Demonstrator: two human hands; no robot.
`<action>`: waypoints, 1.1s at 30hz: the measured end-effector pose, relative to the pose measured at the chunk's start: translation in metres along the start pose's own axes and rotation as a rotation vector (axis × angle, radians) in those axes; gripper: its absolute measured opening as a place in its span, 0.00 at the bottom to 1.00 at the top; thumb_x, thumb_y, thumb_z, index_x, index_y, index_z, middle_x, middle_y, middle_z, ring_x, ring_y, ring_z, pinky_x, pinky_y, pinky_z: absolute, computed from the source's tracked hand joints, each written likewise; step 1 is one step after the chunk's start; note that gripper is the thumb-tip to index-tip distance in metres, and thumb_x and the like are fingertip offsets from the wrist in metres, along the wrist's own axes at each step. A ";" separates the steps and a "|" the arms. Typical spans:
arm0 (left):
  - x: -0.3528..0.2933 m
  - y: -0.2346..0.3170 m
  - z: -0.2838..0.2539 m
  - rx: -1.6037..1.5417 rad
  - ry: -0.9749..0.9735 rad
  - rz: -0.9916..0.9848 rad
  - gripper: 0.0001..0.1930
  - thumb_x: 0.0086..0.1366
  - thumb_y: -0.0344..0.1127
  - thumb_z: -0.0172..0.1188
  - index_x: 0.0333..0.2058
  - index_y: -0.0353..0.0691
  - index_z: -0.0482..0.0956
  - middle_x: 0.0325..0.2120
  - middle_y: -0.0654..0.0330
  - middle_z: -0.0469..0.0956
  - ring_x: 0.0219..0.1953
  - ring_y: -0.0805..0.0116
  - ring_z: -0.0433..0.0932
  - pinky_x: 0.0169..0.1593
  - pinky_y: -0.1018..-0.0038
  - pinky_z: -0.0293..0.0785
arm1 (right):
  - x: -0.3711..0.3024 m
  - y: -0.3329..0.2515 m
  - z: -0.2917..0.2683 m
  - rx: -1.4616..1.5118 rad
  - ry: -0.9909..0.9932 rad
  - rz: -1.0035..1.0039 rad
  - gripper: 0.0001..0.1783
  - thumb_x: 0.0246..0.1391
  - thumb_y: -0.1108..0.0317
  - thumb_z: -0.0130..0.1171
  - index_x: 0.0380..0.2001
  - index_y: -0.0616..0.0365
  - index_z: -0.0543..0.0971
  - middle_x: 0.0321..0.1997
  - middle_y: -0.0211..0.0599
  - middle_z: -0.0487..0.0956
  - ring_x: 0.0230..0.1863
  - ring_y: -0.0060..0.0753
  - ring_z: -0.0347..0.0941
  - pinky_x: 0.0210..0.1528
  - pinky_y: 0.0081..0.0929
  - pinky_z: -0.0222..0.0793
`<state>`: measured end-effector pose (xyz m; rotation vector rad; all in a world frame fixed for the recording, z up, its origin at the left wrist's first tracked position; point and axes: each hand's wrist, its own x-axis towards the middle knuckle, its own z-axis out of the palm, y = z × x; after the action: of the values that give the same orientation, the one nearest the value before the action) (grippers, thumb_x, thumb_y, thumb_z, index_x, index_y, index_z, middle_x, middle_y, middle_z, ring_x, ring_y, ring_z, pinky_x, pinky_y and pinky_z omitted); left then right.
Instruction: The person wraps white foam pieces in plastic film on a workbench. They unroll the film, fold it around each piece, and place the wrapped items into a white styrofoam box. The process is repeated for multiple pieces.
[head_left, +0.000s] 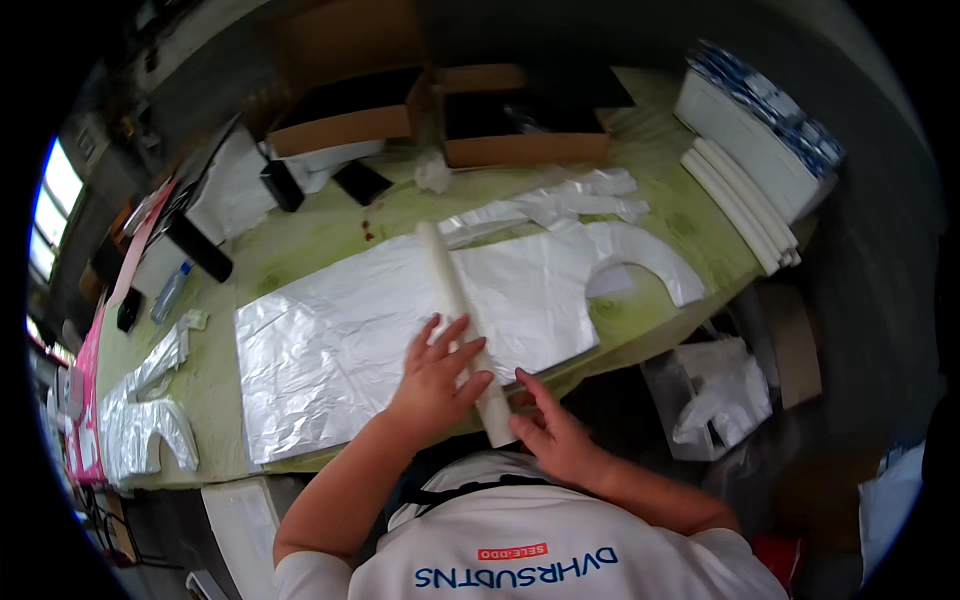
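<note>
A white tube-shaped roll [445, 270] lies across a shiny white plastic sheet [330, 350], its near end at the table's front edge. My left hand [435, 380] rests on the roll with its fingers spread out. At the near end, my right hand [560, 435] is beside the roll, thumb at its tip and forefinger held apart. To the right of the roll the sheet has a curved cut-out with a strap-like arm [660, 265]. Another crumpled strip of white plastic [540, 205] lies along the sheet's far side.
Several white rolls [740, 205] lie beside a white box [750, 135] at the far right. Two open cardboard boxes [525, 150] stand at the back. A black cylinder [198, 247], a phone [361, 182] and silvery plastic pieces [150, 430] lie leftward. A bin [700, 400] holding plastic stands below right.
</note>
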<state>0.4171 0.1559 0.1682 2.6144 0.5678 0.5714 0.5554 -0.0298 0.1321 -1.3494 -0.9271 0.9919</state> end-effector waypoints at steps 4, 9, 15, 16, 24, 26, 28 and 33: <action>0.037 0.033 -0.008 -0.046 0.056 0.146 0.20 0.58 0.36 0.72 0.50 0.43 0.84 0.53 0.53 0.79 0.58 0.46 0.74 0.61 0.54 0.70 | -0.011 0.003 -0.030 0.060 0.248 -0.030 0.21 0.70 0.69 0.58 0.63 0.61 0.72 0.49 0.29 0.77 0.38 0.13 0.71 0.42 0.17 0.70; 0.094 0.048 0.027 -0.073 -0.258 0.067 0.18 0.58 0.40 0.73 0.45 0.42 0.83 0.43 0.53 0.83 0.48 0.50 0.81 0.53 0.61 0.77 | -0.017 0.005 -0.039 0.051 0.173 -0.028 0.15 0.72 0.66 0.54 0.58 0.59 0.75 0.47 0.29 0.78 0.42 0.17 0.74 0.43 0.19 0.74; 0.115 0.038 0.048 -0.078 -0.482 -0.162 0.14 0.63 0.42 0.68 0.42 0.40 0.84 0.39 0.51 0.84 0.44 0.52 0.84 0.50 0.61 0.79 | -0.029 0.017 -0.045 0.124 0.165 0.093 0.12 0.71 0.70 0.57 0.53 0.62 0.77 0.46 0.29 0.80 0.43 0.16 0.74 0.46 0.20 0.73; 0.115 0.037 0.048 -0.088 -0.478 -0.179 0.13 0.64 0.42 0.67 0.41 0.40 0.84 0.40 0.52 0.85 0.44 0.52 0.84 0.49 0.61 0.79 | -0.030 0.020 -0.048 0.142 0.177 0.121 0.11 0.70 0.71 0.57 0.52 0.63 0.78 0.47 0.30 0.80 0.43 0.16 0.74 0.47 0.20 0.73; 0.111 0.042 0.023 -0.272 -0.366 -0.335 0.11 0.67 0.38 0.62 0.42 0.39 0.84 0.37 0.55 0.85 0.38 0.60 0.83 0.45 0.66 0.79 | 0.011 -0.018 -0.075 -0.661 0.283 -0.611 0.13 0.56 0.74 0.64 0.46 0.58 0.82 0.43 0.39 0.80 0.44 0.41 0.75 0.47 0.33 0.73; 0.109 0.041 0.020 -0.272 -0.343 -0.327 0.11 0.67 0.38 0.63 0.43 0.39 0.84 0.36 0.56 0.84 0.37 0.64 0.83 0.44 0.69 0.79 | 0.040 -0.022 -0.086 -0.877 0.238 -0.620 0.13 0.54 0.72 0.63 0.45 0.56 0.82 0.46 0.40 0.80 0.45 0.48 0.75 0.50 0.40 0.72; 0.108 0.037 0.025 -0.241 -0.297 -0.275 0.11 0.66 0.38 0.63 0.42 0.39 0.84 0.37 0.56 0.83 0.36 0.66 0.82 0.44 0.70 0.78 | 0.078 -0.015 -0.101 -1.065 0.187 -0.452 0.13 0.54 0.68 0.62 0.44 0.55 0.83 0.50 0.39 0.80 0.46 0.51 0.75 0.52 0.47 0.70; 0.110 0.044 0.023 -0.232 -0.357 -0.304 0.11 0.65 0.39 0.65 0.41 0.39 0.85 0.40 0.56 0.82 0.38 0.65 0.82 0.45 0.69 0.79 | 0.157 -0.005 -0.152 -1.256 0.556 -0.151 0.38 0.56 0.55 0.63 0.70 0.44 0.68 0.67 0.39 0.74 0.59 0.52 0.70 0.59 0.50 0.68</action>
<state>0.5328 0.1633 0.2028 2.2763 0.7133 0.0660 0.7511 0.0689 0.1289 -2.3492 -1.2120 -0.2486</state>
